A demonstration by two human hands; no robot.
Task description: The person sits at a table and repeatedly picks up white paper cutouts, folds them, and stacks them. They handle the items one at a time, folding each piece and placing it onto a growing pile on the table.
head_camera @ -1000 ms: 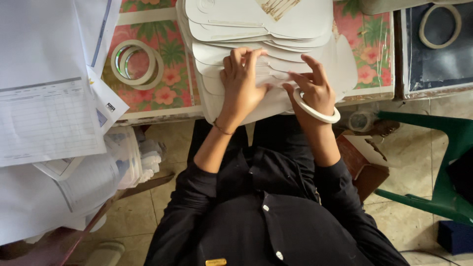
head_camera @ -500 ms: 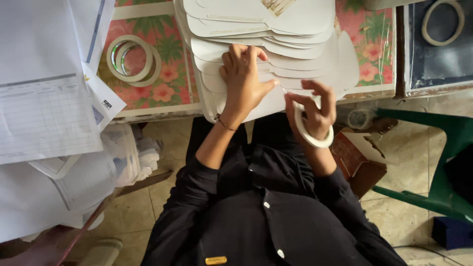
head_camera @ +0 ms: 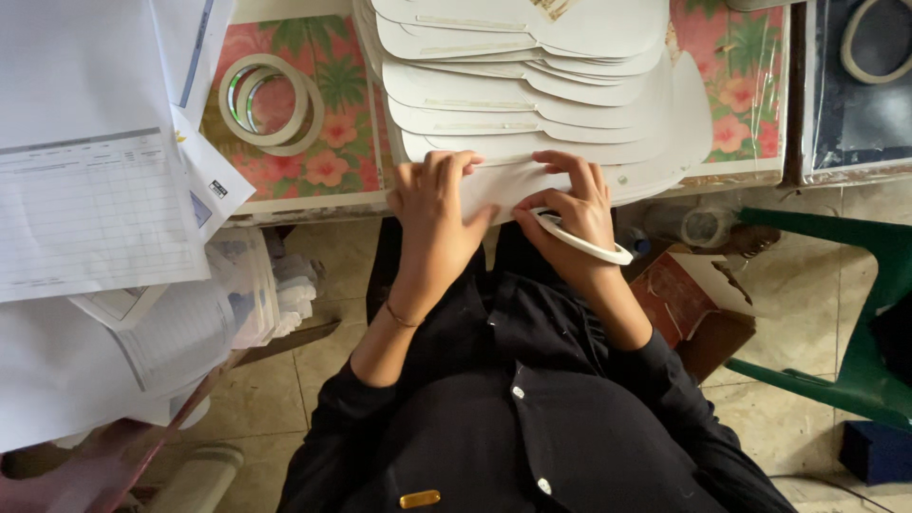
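Observation:
A fanned stack of white card cut-outs (head_camera: 532, 85) lies on the table with a floral cloth (head_camera: 323, 161). My left hand (head_camera: 432, 214) lies on the nearest white card (head_camera: 503, 185) at the table's front edge, fingers curled over it. My right hand (head_camera: 575, 199) touches the same card with its fingertips. A thin white tape roll (head_camera: 584, 245) hangs around that hand under the palm. Both black sleeves run down to my lap.
Two tape rolls (head_camera: 269, 103) lie on the cloth at the left. Stacked paper forms (head_camera: 85, 209) overhang the left side. Another tape ring (head_camera: 869, 47) sits on a dark surface at top right. A green plastic chair (head_camera: 855, 313) and a brown box (head_camera: 689, 304) stand on the tiled floor.
Both hands have drawn back from the stack's middle to the card at the table's front edge. The tape roll has swung from the right hand's outer side to under its palm.

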